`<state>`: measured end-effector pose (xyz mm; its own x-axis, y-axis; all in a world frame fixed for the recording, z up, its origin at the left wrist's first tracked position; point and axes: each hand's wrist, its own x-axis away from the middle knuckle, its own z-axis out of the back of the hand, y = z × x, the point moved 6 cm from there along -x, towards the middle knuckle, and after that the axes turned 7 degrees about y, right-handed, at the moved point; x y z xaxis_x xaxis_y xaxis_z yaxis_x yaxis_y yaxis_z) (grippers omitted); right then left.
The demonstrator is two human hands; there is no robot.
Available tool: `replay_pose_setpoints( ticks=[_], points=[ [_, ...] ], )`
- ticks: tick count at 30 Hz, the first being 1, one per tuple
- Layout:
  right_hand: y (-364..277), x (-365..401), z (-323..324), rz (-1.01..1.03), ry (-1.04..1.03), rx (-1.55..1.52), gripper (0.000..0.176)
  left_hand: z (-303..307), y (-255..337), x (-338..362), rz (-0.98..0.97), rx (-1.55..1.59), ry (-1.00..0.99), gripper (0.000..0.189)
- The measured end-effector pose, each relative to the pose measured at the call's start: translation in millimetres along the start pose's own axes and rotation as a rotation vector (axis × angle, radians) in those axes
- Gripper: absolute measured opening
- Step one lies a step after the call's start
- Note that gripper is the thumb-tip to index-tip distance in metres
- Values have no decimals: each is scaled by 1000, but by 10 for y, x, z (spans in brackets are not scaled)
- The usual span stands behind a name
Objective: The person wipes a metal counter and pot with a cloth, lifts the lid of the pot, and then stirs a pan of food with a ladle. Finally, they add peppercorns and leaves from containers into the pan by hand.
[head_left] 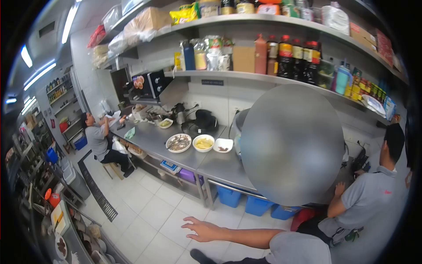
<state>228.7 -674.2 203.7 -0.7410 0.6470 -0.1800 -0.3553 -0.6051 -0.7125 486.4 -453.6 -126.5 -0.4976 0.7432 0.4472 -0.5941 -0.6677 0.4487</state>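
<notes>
My right hand (205, 230) reaches out over the tiled floor (169, 215) with its fingers spread and nothing in them. It touches nothing. My grey sleeve and a dark shoe (202, 256) show at the bottom edge. My left hand is out of the frame. Beyond the hand runs a steel counter (151, 141). Three white bowls stand on it: a round bowl (177, 151) of greyish-brown pieces, a bowl (203, 150) of yellow pieces, and a squarish bowl (229, 143) with a few brown pieces. Blue bins (228, 196) sit beneath the counter.
One person (97, 140) sits at the counter's far left end, holding something white. At the right another person (369, 187) faces the counter. A blurred disc hides the middle right. Bottles (285, 57) line the wall shelf. A floor drain (94, 185) runs beside a crowded rack.
</notes>
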Motion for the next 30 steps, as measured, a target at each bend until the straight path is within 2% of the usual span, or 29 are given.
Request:
replay_pose_setpoints(
  ticks=[3, 5, 7, 9, 10, 11, 12, 13, 15, 16, 17, 19, 21, 23, 24, 26, 27, 29, 30],
  points=[
    [256, -683, -338, 20, -30, -4, 44, -45, 51, -717, 2, 48, -23, 74],
    [322, -1082, -344, -51, -89, 66, 45, 59, -93, -1135, 26, 47, -59, 71],
    [455, -1463, -392, -121, -80, 115, 45, 187, -403, -1581, 43, 18, -80, 69],
    [658, -1884, -417, 53, 73, 179, 45, 420, -788, -1983, 25, -51, -73, 68],
    [832, -2050, -433, -13, 70, 249, 45, 541, -1038, -2164, -12, -136, -37, 67],
    [849, -2258, -423, -73, 54, 306, 44, 621, -1164, -2161, -106, -272, 83, 67],
    [850, -2417, -477, -136, 41, 167, 45, 867, -1413, -2729, 279, -205, -136, 69],
    [910, -2613, -430, -213, 54, 58, 45, 1288, -1192, -3240, 167, -259, 92, 72],
    [963, -2969, -528, -230, 8, 35, 45, 2059, -664, -4141, -32, -27, 452, 59],
    [1054, -3149, -606, -272, -1, 28, 45, 2539, -182, -4262, -16, 211, 498, 52],
    [1158, -3343, -706, -241, -53, 9, 45, 2803, 56, -4567, -36, 236, 607, 54],
    [1488, -3797, -837, -262, -31, 6, 47, 3283, 565, -4890, -73, 195, 718, 52],
    [1833, -4293, -933, -252, -30, -11, 47, 3492, 651, -5164, 21, 198, 762, 51],
    [2094, -4852, -1013, -201, -83, -26, 46, 3420, 345, -5379, 142, 45, 686, 57],
    [2210, -5183, -993, -187, -90, -27, 46, 3166, -87, -5571, 109, -31, 624, 63],
    [2406, -5842, -949, -152, -115, -16, 46, 2795, -588, -5310, 358, -153, 271, 75],
    [2459, -6201, -937, -133, -131, -36, 46, 2586, -883, -5069, 501, -119, 152, 78],
    [2549, -6968, -901, -138, -186, -40, 46, 2338, -1163, -4463, 643, -182, 54, 74],
    [2553, -7346, -879, -113, -204, -18, 47, 2271, -1204, -4099, 733, -115, -4, 71]
  ],
)
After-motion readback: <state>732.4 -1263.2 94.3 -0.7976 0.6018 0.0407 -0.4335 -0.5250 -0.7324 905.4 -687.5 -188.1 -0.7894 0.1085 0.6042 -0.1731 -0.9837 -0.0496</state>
